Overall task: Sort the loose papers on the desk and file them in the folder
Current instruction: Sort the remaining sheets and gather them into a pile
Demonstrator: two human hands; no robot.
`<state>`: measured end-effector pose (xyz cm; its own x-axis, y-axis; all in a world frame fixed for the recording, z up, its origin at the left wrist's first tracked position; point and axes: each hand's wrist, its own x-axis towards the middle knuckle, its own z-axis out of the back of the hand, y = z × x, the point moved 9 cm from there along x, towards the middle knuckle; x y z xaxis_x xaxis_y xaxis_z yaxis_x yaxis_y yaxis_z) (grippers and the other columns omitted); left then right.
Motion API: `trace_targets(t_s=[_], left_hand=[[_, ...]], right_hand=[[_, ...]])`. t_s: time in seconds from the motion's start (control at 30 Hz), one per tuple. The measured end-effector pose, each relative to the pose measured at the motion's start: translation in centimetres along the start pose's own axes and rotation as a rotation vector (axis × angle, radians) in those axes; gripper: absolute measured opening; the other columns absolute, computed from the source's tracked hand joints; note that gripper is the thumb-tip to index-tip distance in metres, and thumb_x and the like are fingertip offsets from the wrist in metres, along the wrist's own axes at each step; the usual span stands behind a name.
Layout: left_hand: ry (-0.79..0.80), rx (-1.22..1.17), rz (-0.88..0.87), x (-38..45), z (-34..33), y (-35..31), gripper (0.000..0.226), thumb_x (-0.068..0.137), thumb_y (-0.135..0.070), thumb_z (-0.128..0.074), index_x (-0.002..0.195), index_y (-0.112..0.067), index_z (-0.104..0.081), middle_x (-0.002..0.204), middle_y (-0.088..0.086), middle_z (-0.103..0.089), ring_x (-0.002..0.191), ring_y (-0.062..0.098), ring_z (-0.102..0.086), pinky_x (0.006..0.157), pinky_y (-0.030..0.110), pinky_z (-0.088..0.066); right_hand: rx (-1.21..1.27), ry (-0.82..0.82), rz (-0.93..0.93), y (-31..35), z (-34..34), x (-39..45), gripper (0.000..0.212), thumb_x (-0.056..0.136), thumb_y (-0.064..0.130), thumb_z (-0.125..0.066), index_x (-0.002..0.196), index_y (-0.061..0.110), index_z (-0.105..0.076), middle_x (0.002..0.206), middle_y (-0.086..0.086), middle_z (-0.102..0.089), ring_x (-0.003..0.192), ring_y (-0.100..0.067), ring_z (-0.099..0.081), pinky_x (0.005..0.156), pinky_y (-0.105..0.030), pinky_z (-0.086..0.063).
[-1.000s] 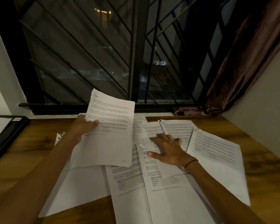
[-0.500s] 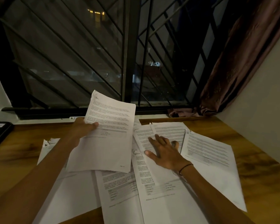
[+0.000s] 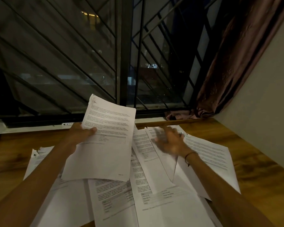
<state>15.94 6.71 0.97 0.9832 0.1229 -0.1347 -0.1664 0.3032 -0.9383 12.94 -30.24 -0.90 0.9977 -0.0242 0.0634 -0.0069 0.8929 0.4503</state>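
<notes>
two bare arms reach in from the bottom. there are no sleeves on them at all. the left hand (image 3: pixel 82 134) has nothing on it, no ring and no watch. the right hand (image 3: pixel 170 141) looks blurry. a thin dark band (image 3: pixel 189 155) goes around the right wrist, with a little end hanging down from it.
</notes>
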Motion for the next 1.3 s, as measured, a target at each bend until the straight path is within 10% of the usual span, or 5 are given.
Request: trace_targets(t_s=[0.13,0.5,0.77,1.03,1.3], left_hand=[[0.001,0.000,-0.010,0.2,0.3,-0.1,0.028,0.093,-0.024,-0.073,0.116,-0.015,-0.061,0.112,0.006,-0.064,0.097,0.025,-0.060,0.086,0.042,-0.047],[0.035,-0.015,-0.024,0.8,-0.2,0.0,0.036,0.093,-0.024,-0.074,0.126,-0.014,-0.063,0.120,0.006,-0.067,0.109,0.028,-0.064,0.090,0.042,-0.051],[0.044,-0.042,-0.036,1.1,0.4,0.1,0.033,0.092,-0.025,-0.074,0.123,-0.017,-0.064,0.116,0.004,-0.067,0.104,0.025,-0.061,0.091,0.042,-0.048],[0.068,-0.121,-0.101,0.5,1.5,-1.1,0.041,0.088,-0.030,-0.078,0.126,-0.022,-0.066,0.117,0.001,-0.071,0.108,0.025,-0.066,0.095,0.043,-0.051],[0.145,-0.201,-0.187,-1.3,2.7,-1.7,0.045,0.084,-0.032,-0.077,0.126,-0.031,-0.063,0.121,-0.003,-0.071,0.114,0.021,-0.065,0.096,0.038,-0.050]], right_hand=[[-0.105,0.020,-0.144,-5.8,2.4,6.4,0.105,0.062,0.079,-0.070,0.149,0.034,-0.032,0.152,-0.007,-0.044,0.140,-0.040,-0.042,0.114,-0.060,-0.036],[-0.259,0.291,-0.084,-6.3,2.1,11.0,0.083,0.078,0.044,-0.086,0.148,0.025,-0.046,0.148,-0.005,-0.049,0.137,-0.031,-0.046,0.113,-0.050,-0.040],[-0.224,-0.118,-0.002,-2.8,10.2,12.6,0.044,0.085,0.037,-0.080,0.123,0.021,-0.065,0.129,-0.006,-0.062,0.135,-0.032,-0.045,0.116,-0.059,-0.013],[0.099,-0.189,0.293,5.6,18.7,9.7,0.018,0.089,0.031,-0.080,0.087,0.014,-0.073,0.095,-0.002,-0.074,0.091,-0.019,-0.072,0.090,-0.057,-0.057],[0.090,-0.287,0.372,9.5,18.9,7.5,0.017,0.084,0.049,-0.077,0.081,0.032,-0.072,0.089,0.020,-0.072,0.089,-0.005,-0.069,0.095,-0.067,-0.048]])
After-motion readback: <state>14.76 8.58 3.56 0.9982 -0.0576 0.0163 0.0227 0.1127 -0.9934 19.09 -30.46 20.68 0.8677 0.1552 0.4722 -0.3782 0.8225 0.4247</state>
